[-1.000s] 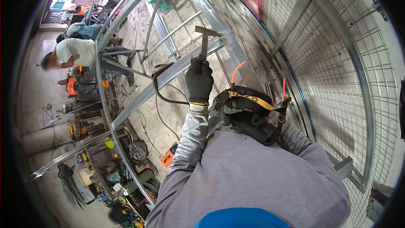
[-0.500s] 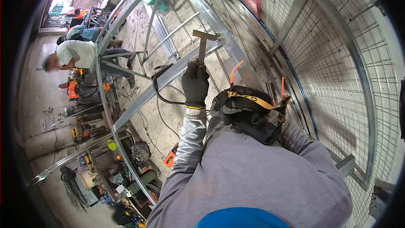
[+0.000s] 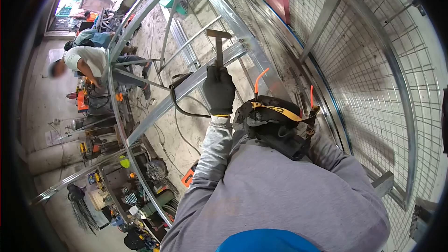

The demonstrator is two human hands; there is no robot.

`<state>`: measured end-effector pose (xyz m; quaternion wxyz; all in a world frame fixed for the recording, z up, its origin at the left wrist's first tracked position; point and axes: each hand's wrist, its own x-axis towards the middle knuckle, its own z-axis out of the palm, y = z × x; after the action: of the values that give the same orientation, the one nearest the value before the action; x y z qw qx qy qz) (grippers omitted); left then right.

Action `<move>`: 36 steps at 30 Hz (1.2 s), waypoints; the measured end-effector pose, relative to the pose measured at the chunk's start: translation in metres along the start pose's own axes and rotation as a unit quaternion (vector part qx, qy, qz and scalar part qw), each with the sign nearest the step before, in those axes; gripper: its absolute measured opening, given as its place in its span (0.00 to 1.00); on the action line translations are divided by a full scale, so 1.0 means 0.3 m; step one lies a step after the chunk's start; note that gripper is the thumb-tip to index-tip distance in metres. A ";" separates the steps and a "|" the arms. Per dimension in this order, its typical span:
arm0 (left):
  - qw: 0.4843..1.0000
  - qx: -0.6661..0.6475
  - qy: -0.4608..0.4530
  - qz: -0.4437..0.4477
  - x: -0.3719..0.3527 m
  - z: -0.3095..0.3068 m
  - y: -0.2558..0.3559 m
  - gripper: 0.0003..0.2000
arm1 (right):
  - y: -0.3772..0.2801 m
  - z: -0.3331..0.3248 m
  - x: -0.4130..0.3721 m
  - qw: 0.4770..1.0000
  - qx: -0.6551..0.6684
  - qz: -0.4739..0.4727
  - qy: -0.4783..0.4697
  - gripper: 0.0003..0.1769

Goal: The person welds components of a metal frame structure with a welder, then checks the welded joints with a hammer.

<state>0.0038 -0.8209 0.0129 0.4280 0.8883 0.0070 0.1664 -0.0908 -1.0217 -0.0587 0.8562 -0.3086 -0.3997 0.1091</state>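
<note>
My left hand, in a black glove, is closed around the handle of a metal hammer. The hammer's head is at the upper end, just above a shiny steel beam of a large frame; contact with the frame cannot be made out. To the right of this hand is a bulky black item with a yellow strap and two orange tips. My right sleeve goes behind that item, and my right hand does not show.
Wire mesh panels in a metal frame stand on the right. At left, a co-worker in a light shirt bends over beside another person. Tools lie on shelves at lower left. A black cable loops across the steel frame.
My left hand and the hammer have shifted a little, with the hammer head now slightly further up and left. The co-worker's arm now reaches down toward the tools.
</note>
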 end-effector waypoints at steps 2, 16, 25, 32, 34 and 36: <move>1.000 0.003 -0.023 0.021 0.013 -0.008 -0.016 0.09 | 0.029 0.007 0.043 1.000 -0.002 -0.007 0.006 0.48; 0.999 -0.011 -0.030 0.032 -0.003 0.002 -0.031 0.07 | 0.044 0.032 0.008 1.000 0.006 -0.026 0.016 0.49; 0.996 -0.056 -0.068 -0.007 -0.007 -0.013 0.005 0.08 | 0.046 0.020 0.002 0.999 0.005 -0.041 0.027 0.50; 0.981 -0.163 -0.082 -0.066 -0.020 -0.011 0.005 0.08 | 0.061 0.022 -0.001 0.998 0.006 -0.052 0.032 0.50; 0.972 -0.199 -0.086 -0.085 -0.021 -0.020 0.012 0.08 | 0.046 0.015 -0.028 0.998 0.005 -0.056 0.038 0.50; 0.933 -0.245 -0.121 -0.235 -0.008 -0.055 0.031 0.07 | 0.054 0.011 -0.042 0.998 0.005 -0.057 0.039 0.50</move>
<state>-0.0046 -0.8146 0.0289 0.6566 0.7423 0.1231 -0.0517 -0.1006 -1.0130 -0.0748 0.8776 -0.2852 -0.3822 0.0496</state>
